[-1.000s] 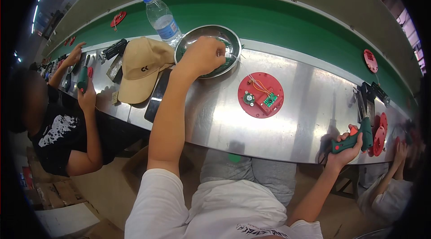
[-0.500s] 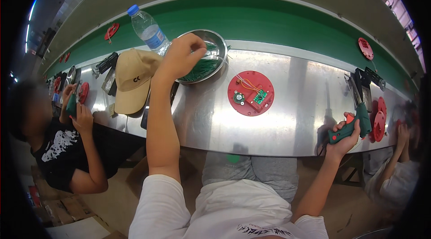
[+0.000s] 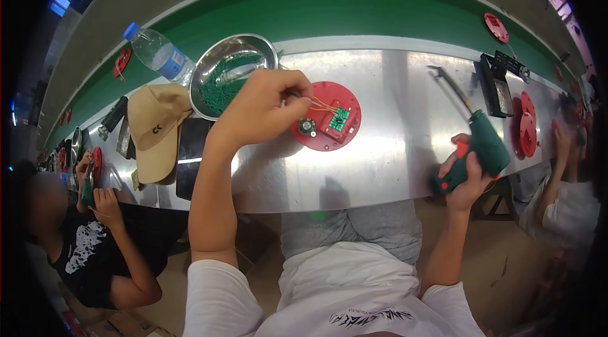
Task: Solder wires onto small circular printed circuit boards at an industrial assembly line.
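My left hand [image 3: 263, 109] hovers over the left side of a red round disc [image 3: 330, 117], fingers pinched together near the orange wires; whether a small part sits between them I cannot tell. A small green circuit board [image 3: 339, 119] is fixed on the disc. Just behind my hand stands a metal bowl [image 3: 233, 71] with many small green parts. My right hand [image 3: 462, 175] grips a green electric screwdriver [image 3: 481, 141] at the bench's front edge, its bit pointing up and away toward the belt.
A tan cap [image 3: 153, 134], a black phone [image 3: 190, 156] and a water bottle [image 3: 158, 53] lie to the left. A green conveyor belt [image 3: 354, 11] runs behind the steel bench [image 3: 392, 147]. Red discs [image 3: 527, 125] and a black tray [image 3: 495, 87] lie right. People work at both sides.
My left hand left the metal bowl and came to the red disc. The right hand raised the screwdriver a little. The view shifted leftward.
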A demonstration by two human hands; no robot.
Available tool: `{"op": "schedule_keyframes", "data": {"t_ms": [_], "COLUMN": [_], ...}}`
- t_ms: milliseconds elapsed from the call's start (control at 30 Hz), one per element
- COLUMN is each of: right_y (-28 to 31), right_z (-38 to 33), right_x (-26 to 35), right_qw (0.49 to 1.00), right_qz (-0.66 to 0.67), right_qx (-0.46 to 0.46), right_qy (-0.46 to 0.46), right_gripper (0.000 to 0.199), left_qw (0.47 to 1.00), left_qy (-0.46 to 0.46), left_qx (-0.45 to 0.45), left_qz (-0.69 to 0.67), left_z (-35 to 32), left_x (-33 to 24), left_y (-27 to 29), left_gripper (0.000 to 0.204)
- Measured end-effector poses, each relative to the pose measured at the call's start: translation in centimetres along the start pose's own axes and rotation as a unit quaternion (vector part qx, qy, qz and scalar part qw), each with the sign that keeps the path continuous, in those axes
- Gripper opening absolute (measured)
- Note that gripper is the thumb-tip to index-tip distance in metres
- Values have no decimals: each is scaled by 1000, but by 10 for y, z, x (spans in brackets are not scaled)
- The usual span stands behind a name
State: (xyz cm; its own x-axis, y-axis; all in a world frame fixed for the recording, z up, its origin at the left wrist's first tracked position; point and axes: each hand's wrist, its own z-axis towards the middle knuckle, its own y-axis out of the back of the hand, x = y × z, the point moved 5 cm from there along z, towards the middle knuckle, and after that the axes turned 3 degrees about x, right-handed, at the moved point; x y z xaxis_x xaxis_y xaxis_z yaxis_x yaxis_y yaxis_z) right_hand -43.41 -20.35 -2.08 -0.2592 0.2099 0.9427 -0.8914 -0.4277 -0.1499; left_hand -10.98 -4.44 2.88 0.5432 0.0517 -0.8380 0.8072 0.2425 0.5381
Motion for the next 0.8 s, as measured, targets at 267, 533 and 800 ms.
{"op": "schedule_keyframes", "data": {"t_ms": [267, 533, 800], "right_y": [-37, -51, -54], "right_z": [-46, -49, -45], "right_x": [-3, -2, -3], "right_qw": [945, 956, 954], "right_qz": [-133, -107, -103], "right_qx": [300, 272, 281], "right_qy": [3, -31, -27], "right_gripper": [42, 24, 23], "left_qw": [994, 995, 995], "left_qy": [-20, -13, -2], "left_qx": [66, 52, 58], "left_qz": [86, 83, 84], "left_z": [8, 11, 12], "left_x": [10, 19, 21], "left_y": [-24, -31, -31], "left_gripper": [15, 17, 18]}}
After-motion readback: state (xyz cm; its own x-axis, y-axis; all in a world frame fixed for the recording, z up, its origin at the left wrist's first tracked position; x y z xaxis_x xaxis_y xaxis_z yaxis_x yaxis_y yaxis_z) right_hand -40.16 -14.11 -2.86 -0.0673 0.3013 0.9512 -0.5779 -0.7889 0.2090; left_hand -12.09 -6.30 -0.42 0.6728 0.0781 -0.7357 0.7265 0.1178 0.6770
